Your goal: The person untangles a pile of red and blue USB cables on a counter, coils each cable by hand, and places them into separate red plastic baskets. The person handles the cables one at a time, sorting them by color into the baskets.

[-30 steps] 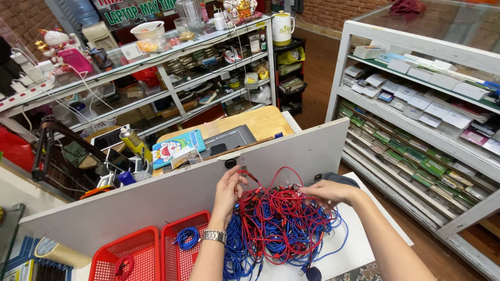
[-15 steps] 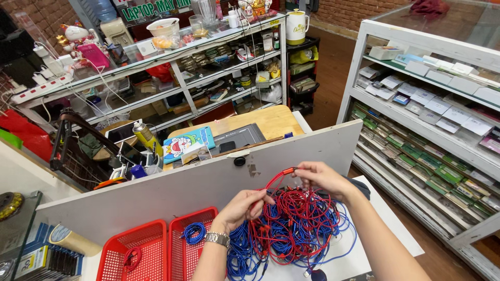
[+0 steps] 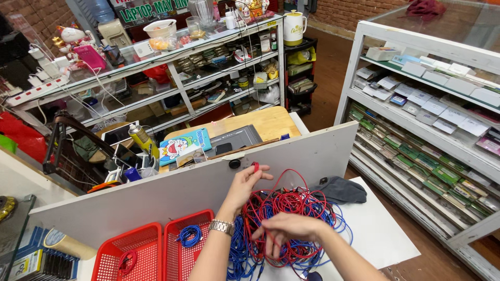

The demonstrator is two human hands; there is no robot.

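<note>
A tangled heap of red and blue cables lies on a white table. My left hand, with a metal watch on its wrist, is raised at the heap's back left and pinches the end of a red cable close to the white partition board. My right hand is blurred. It rests low on the front of the heap with its fingers closed among red strands. Two red baskets stand to the left: one holds a coiled red cable, the other a coiled blue cable.
A dark grey cloth lies behind the heap on the right. Beyond the partition is a wooden table with a tablet and a blue case. Glass-topped shelves stand at the back. A white shelf unit of small packets fills the right.
My right hand dropped from the heap's upper right to its front. My left hand rose toward the partition, drawing a red cable end up. The view shifted slightly.
</note>
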